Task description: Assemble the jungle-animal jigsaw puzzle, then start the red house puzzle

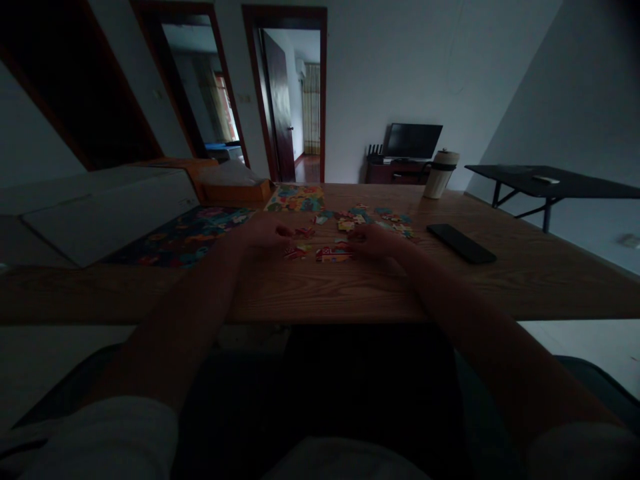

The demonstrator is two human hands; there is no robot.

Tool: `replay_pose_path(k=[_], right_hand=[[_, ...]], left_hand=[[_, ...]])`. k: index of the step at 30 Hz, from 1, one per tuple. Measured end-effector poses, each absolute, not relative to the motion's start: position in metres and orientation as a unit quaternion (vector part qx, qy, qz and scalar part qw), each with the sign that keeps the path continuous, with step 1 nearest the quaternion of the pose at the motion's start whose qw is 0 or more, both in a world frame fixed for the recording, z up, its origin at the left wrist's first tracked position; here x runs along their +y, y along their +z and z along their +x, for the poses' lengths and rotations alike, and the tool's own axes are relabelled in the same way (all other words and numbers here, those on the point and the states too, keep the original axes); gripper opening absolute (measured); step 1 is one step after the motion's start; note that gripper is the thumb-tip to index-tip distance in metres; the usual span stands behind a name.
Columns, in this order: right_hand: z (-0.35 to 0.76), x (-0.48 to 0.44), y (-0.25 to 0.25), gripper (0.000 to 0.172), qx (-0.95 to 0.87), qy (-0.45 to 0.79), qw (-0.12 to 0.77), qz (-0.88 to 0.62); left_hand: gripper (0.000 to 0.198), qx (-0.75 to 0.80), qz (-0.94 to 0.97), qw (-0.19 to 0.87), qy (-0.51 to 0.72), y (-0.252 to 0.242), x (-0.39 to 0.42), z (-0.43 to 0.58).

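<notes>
Jigsaw puzzle pieces lie loose on the wooden table in front of me. My left hand (264, 233) is at their left side, its fingers loosely bent and apart, with no piece seen in it. Just right of its fingertips are a red puzzle piece (303, 233) and, nearer to me, another red and yellow piece (295, 252). My right hand (374, 240) rests low over the right side, its fingertips closed at the edge of a puzzle piece (341, 244). A joined red strip of puzzle (330, 255) lies between the hands. Dim light hides fine detail at the fingers.
More puzzle pieces (357, 217) lie beyond my hands. A colourful picture sheet (297, 199) and a dark printed sheet (185, 237) are to the left, beside a white box (110, 207). A black phone (461, 243) and a pale jug (442, 175) stand right on the table (330, 293).
</notes>
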State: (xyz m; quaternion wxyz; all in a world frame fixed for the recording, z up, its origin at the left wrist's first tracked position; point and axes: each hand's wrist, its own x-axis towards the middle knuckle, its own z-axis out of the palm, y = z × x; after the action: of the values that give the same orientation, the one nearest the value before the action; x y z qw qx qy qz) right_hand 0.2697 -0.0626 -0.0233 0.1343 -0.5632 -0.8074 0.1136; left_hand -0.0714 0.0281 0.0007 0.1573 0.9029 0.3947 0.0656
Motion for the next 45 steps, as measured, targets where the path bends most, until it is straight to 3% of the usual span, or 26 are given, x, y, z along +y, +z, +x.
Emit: replay_pose_path(k=[7, 10, 16, 22, 26, 30, 35, 39, 42, 45], right_hand=[[0.27, -0.065, -0.022, 0.043, -0.823, 0.151, 0.11, -0.537], [0.27, -0.064, -0.022, 0.042, -0.825, 0.157, 0.11, -0.532], [0.267, -0.067, -0.021, 0.038, -0.82, 0.161, 0.119, -0.536], [0.265, -0.07, -0.019, 0.038, -0.819, 0.173, 0.118, -0.534], [0.263, -0.068, -0.023, 0.04, -0.82, 0.154, 0.123, -0.537], [0.257, -0.068, -0.027, 0.045, -0.814, 0.134, 0.21, -0.525], [0.248, -0.073, -0.024, 0.053, -0.828, 0.192, 0.265, -0.455], [0.244, -0.076, -0.022, 0.039, -0.828, 0.241, 0.262, -0.433], [0.245, -0.073, -0.02, 0.024, -0.81, 0.283, 0.289, -0.425], [0.255, -0.069, -0.016, 0.023, -0.774, 0.311, 0.327, -0.444]], left_hand=[[0.055, 0.424, 0.888, 0.18, -0.014, 0.014, -0.004, -0.048], [0.053, 0.42, 0.889, 0.18, -0.037, 0.013, -0.008, -0.042], [0.065, 0.404, 0.899, 0.171, 0.003, 0.01, -0.01, -0.038], [0.033, 0.402, 0.905, 0.099, 0.094, 0.001, -0.012, -0.025], [0.036, 0.408, 0.893, 0.095, 0.166, -0.009, -0.015, -0.012], [0.047, 0.395, 0.885, 0.119, 0.216, -0.009, -0.028, 0.002], [0.037, 0.374, 0.871, 0.147, 0.282, -0.003, -0.038, 0.014], [0.03, 0.297, 0.869, 0.23, 0.322, -0.009, -0.038, 0.02], [0.046, 0.233, 0.871, 0.29, 0.32, -0.018, -0.04, 0.023], [0.069, 0.242, 0.877, 0.241, 0.337, -0.021, -0.047, 0.024]])
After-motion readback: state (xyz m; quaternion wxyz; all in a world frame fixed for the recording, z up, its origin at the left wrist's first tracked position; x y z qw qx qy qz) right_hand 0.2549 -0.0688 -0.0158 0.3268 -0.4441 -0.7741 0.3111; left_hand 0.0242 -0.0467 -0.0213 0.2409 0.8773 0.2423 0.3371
